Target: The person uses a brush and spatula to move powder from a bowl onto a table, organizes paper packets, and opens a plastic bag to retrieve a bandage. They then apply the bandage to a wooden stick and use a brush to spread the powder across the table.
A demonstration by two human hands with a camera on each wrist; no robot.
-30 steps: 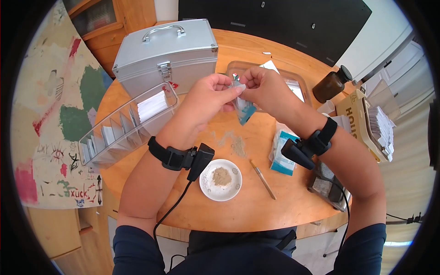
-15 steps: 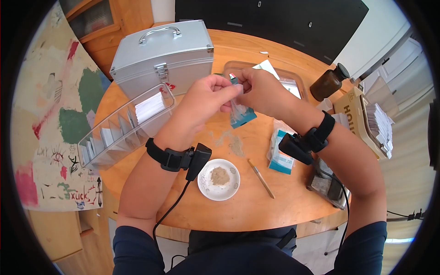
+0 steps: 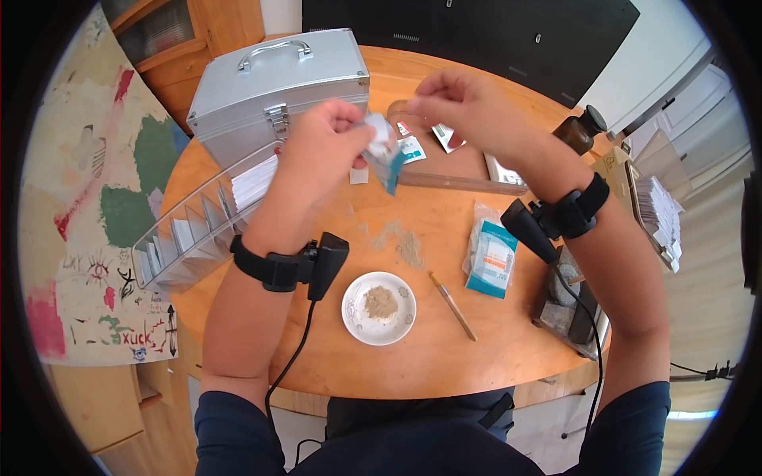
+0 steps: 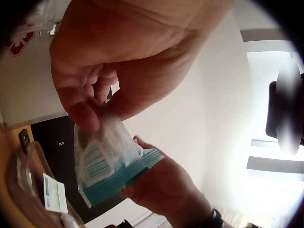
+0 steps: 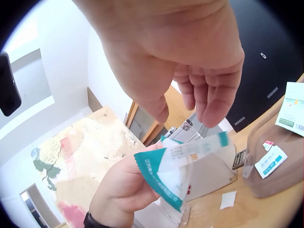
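My left hand (image 3: 321,147) pinches a small clear-and-teal plastic packet (image 3: 386,165) by its upper end, in front of the silver case. In the left wrist view the packet (image 4: 107,161) hangs from thumb and fingers, its teal edge sealed and toothed, with something white inside. Apart from it, my right hand (image 3: 468,111) hovers over the brown tray (image 3: 444,170), fingers loosely bent with nothing visible between them. The right wrist view shows those fingers (image 5: 216,102) close above the packet's raised end (image 5: 209,145). A small white-and-teal sachet (image 3: 411,149) lies in the tray.
A white dish (image 3: 357,321) of beige powder and a thin brush-like stick (image 3: 454,308) lie nearer the body; powder is spilled (image 3: 406,247) beyond them. A teal-and-white package (image 3: 492,260) lies right. The silver case (image 3: 278,87) and a clear divided box (image 3: 208,213) stand left.
My hands have separated: the left moved leftward with the packet, while the right let go of it and rose to the right, uncovering the tray and its sachet.
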